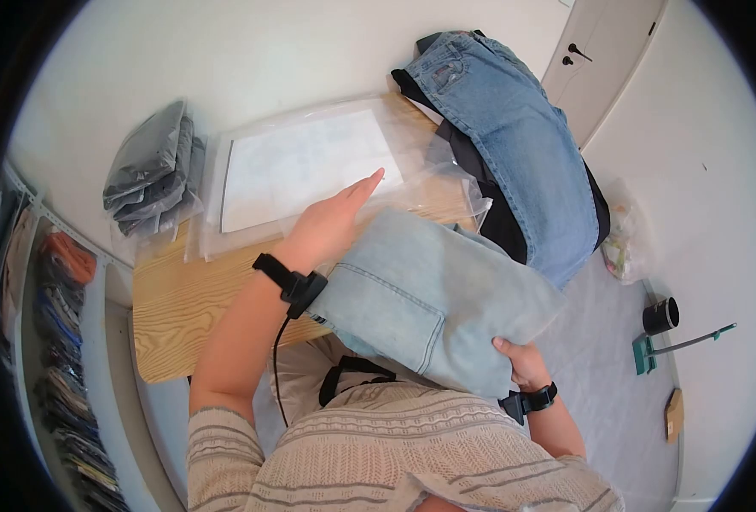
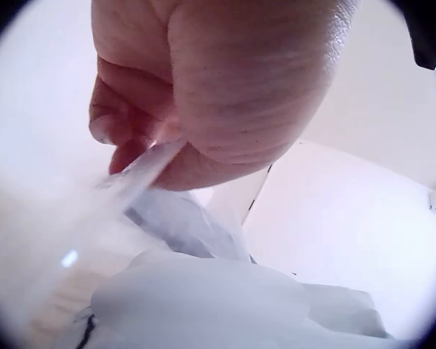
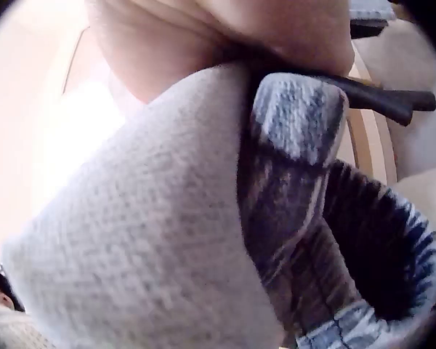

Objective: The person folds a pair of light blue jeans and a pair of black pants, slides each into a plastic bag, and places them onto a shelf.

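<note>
Folded light-blue jeans (image 1: pixel 472 294) lie across the person's front, by the table edge. The right hand (image 1: pixel 527 364) grips their lower right side, thumb on top. In the right wrist view the right hand (image 3: pixel 225 36) is above the denim (image 3: pixel 152 211), its fingers mostly hidden. The left hand (image 1: pixel 334 224) reaches past the jeans over clear plastic bags (image 1: pixel 212 243) with a white sheet (image 1: pixel 310 166) inside. In the left wrist view the left hand (image 2: pixel 232 80) pinches a clear plastic edge (image 2: pixel 149 163) between curled fingers.
Packed dark garments (image 1: pixel 146 162) sit at the table's (image 1: pixel 169 299) left. Blue jeans (image 1: pixel 514 128) and black clothes are piled at its right. A shelf with folded clothes (image 1: pixel 62 341) stands at far left; a plastic bag (image 1: pixel 624 243) and a black cup (image 1: pixel 660 316) are at right.
</note>
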Tool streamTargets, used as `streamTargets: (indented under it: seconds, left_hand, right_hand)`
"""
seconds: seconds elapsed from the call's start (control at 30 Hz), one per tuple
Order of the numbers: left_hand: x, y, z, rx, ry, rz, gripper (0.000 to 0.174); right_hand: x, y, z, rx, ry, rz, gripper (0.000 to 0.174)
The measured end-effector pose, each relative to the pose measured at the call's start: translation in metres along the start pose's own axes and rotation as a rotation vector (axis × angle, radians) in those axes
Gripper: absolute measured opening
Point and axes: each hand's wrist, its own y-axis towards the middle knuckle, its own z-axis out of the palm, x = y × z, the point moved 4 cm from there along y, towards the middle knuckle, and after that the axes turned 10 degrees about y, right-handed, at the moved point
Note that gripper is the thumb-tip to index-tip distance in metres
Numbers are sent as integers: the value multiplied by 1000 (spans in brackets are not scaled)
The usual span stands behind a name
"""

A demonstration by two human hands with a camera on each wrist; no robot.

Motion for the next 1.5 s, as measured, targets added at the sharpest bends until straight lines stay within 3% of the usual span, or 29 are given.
streamTargets:
  seconds: [0.07,0.13,0.27,0.33,0.37,0.43,0.63,0.77,0.87,0.9,1.0,1.13,1.37,1.43,1.47,1.5]
  left_hand:
    - [-2,-15,-6,-66,27,71,65]
    - [4,-35,-5,57,166,-86,54]
    - [20,-74,16,30,194,-161,40]
    - [19,-87,16,98,230,-291,34]
    - [18,-92,18,105,231,-296,34]
    - [13,-100,15,-53,210,-251,37]
    - [-20,-103,14,-196,121,-286,43]
    - [-32,-96,21,-256,100,-265,44]
    - [-30,-94,27,-324,73,-228,43]
    - [-30,-94,27,-315,88,-215,41]
    - [-30,-96,31,-310,96,-190,40]
    - [-31,-100,37,-307,31,-187,43]
    - [-21,-100,38,-426,-92,-166,49]
    - [-11,-105,37,-443,-135,-304,46]
    - [-8,-106,39,-432,-134,-298,46]
    - [-3,-108,41,-459,-98,-327,45]
  right_hand:
    - [1,0,4,-16,62,25,63]
    - [0,-1,8,-39,128,63,62]
    - [-1,0,12,-91,206,85,59]
    - [-1,5,15,-109,203,27,55]
    - [-2,9,16,-110,206,35,55]
    - [0,18,19,-66,329,26,50]
    - [-5,41,46,30,420,-196,43]
    - [-23,37,66,-42,522,-108,47]
    - [-50,31,65,124,529,149,49]
    - [-52,30,62,126,532,140,49]
    - [-59,36,58,128,488,313,46]
    - [-48,50,91,161,435,242,43]
    - [-76,71,131,89,455,137,40]
    - [-78,59,140,272,230,275,42]
    - [-74,56,135,265,240,274,42]
    - [-67,52,129,419,-10,291,43]
